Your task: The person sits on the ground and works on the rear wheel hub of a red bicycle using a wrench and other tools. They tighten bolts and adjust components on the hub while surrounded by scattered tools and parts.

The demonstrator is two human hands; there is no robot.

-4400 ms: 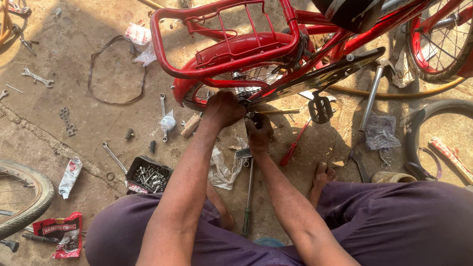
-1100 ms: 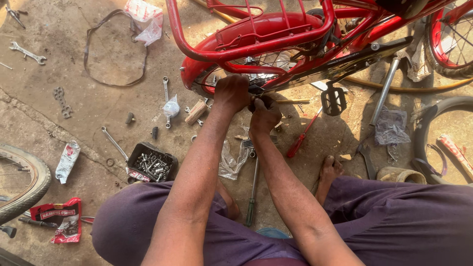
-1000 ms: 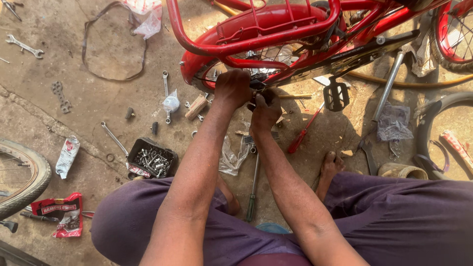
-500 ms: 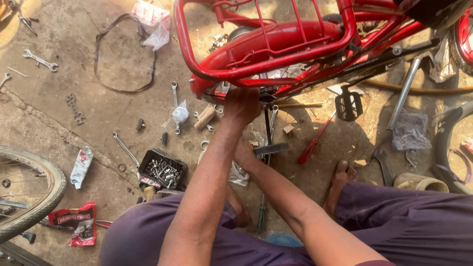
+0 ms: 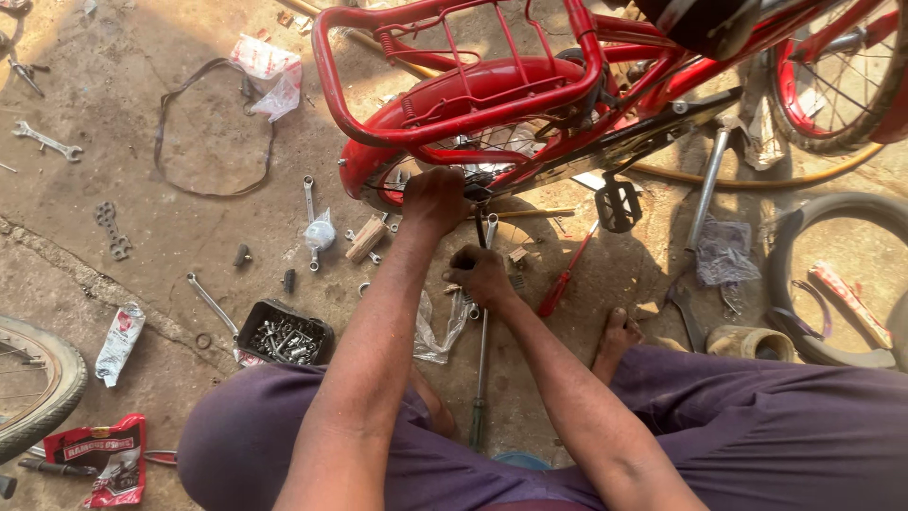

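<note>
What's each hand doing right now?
Left hand: closed at the rear wheel hub; what it holds is hidden.
Right hand: closed on a tool below the hub.

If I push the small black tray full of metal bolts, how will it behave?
The small black tray would probably feel heavy for its size, since metal bolts fill it. It likely slides rather than rolls. Its low walls suggest bolts may spill if tipped.

I see glossy red painted metal on the bicycle frame (image 5: 492, 95), dull grey metal on the spanner (image 5: 208, 301), and rough, dusty concrete on the floor (image 5: 123, 170).
</note>
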